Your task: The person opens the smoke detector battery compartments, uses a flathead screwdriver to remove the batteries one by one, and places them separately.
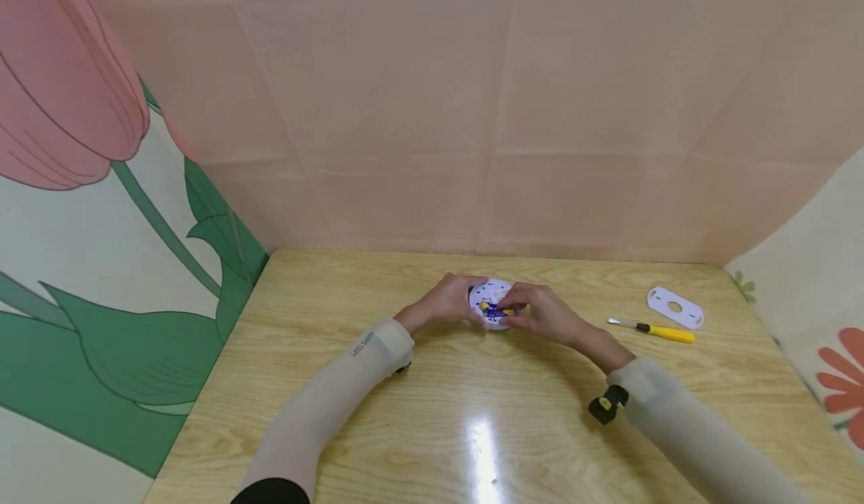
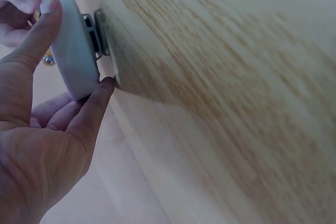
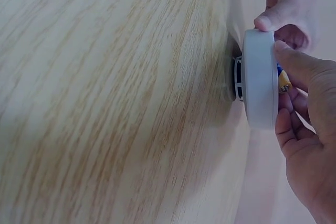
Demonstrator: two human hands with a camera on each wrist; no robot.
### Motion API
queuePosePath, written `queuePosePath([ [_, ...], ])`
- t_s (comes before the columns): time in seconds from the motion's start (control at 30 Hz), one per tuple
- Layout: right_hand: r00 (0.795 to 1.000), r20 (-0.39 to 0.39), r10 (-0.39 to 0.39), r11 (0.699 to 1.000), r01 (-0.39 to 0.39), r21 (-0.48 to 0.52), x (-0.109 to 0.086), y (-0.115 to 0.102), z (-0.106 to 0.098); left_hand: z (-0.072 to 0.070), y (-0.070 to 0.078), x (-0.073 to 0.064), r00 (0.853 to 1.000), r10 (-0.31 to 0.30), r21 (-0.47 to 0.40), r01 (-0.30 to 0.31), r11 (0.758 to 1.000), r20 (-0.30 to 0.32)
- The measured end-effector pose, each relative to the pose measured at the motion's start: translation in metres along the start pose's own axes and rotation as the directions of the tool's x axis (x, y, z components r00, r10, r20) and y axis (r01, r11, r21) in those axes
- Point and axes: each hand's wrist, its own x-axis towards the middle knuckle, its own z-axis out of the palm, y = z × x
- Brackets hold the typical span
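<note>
The left hand [image 1: 445,301] was clamped on the rim of a round white housing [image 1: 487,291], its thumb on the upper edge and its fingers against the side. Opposite it, the right hand [image 1: 548,315] was closed in a pinch at the housing's face, thumb and fingers bent about a yellow-and-blue cylinder [image 3: 284,84]; the fingertips hid much of it, but it was probably a battery. The housing lay between the two hands, near the far edge of the worktop [image 1: 540,436], its dark-slotted face turned up and a black vented part [image 3: 239,77] on its underside turned down to the wood.

Both forearms wore pale sleeves [image 1: 702,429], the left one with dark lettering, and a small black device [image 1: 607,405] sat at the right wrist. Off to the right, well apart from the hands, a screwdriver [image 1: 664,332] with a yellow handle lay with its metal tip pointing left. Just beyond it was a white plate [image 1: 690,314] with rounded ends and a round central hole. Behind the worktop hung a creased pinkish sheet [image 1: 472,114], with a tulip mural [image 1: 67,99] to the left.
</note>
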Motion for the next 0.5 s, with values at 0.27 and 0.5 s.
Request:
queuePosePath([
  [0.27,1.000,-0.024,0.000,0.999,0.001,0.032,0.0017,-0.0009,-0.0002,-0.0025,0.0022,-0.0005,1.000,0.011,-0.007,-0.011,1.000,-0.006],
  [0.5,0.998,-0.002,0.064,0.996,-0.064,0.068,0.0000,-0.0001,0.0014,-0.0014,0.0018,-0.0006,1.000,0.001,0.001,-0.001,1.000,-0.001],
])
